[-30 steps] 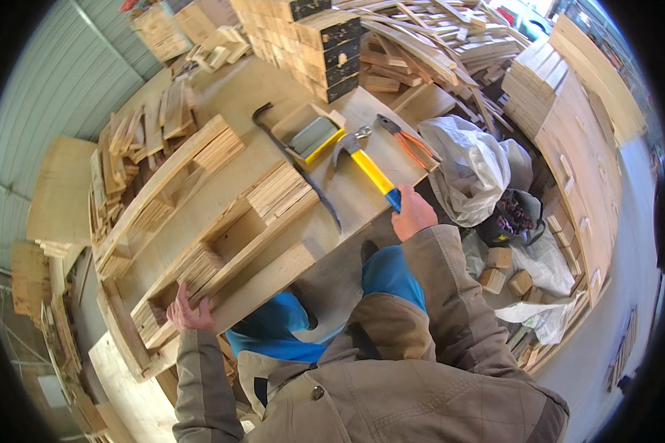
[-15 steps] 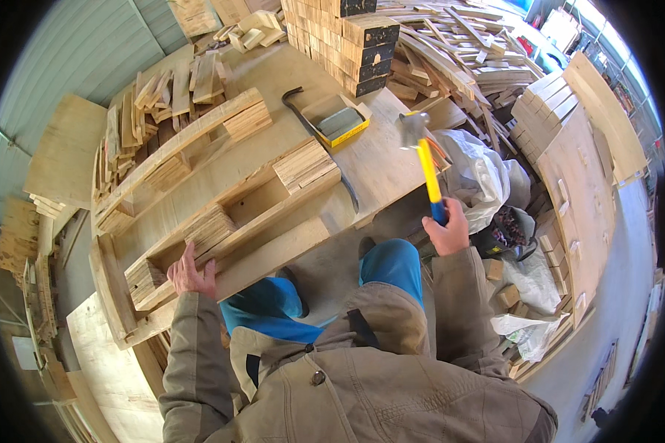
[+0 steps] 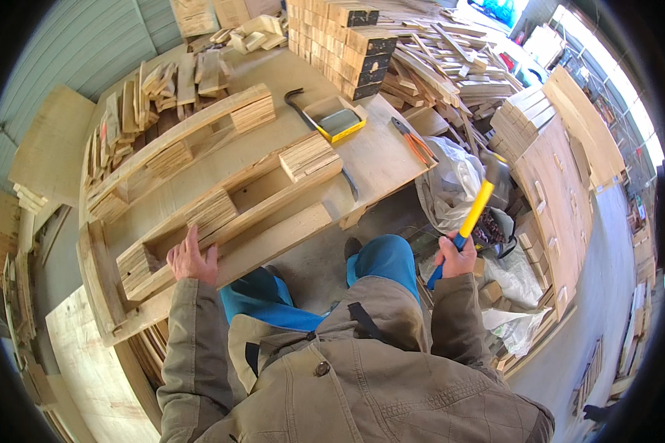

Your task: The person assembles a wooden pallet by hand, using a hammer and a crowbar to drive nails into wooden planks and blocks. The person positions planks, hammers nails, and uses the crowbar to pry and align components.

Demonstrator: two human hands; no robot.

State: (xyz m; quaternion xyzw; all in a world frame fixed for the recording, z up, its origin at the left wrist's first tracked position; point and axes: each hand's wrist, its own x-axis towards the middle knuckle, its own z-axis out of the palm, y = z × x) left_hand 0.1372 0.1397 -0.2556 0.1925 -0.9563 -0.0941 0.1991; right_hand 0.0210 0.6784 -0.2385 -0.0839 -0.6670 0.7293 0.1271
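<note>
My right hand (image 3: 457, 255) is wrapped round the handle of a hammer (image 3: 478, 208), yellow above and blue below. The hammer's head points up and away, blurred, off the bench's right side. On the near rail of a wooden frame (image 3: 273, 198) rests my left hand (image 3: 192, 260), fingers stretched out and thumb apart. This frame has two long rails with wood blocks between them at both ends and the middle. Just in front of it lies a loose board (image 3: 295, 230).
Behind the frame stands a similar blocked piece (image 3: 177, 148). A pry bar (image 3: 300, 109), a yellow open box (image 3: 340, 125) and orange-handled pliers (image 3: 414, 140) lie on the bench (image 3: 380, 166). Stacked timber (image 3: 336, 48) rises at the back; white sacks (image 3: 451, 177) sit to the right.
The hammer has swung right and closer to me, off the bench edge, uncovering the pliers. My left hand keeps its place on the frame. The whole view has shifted slightly.
</note>
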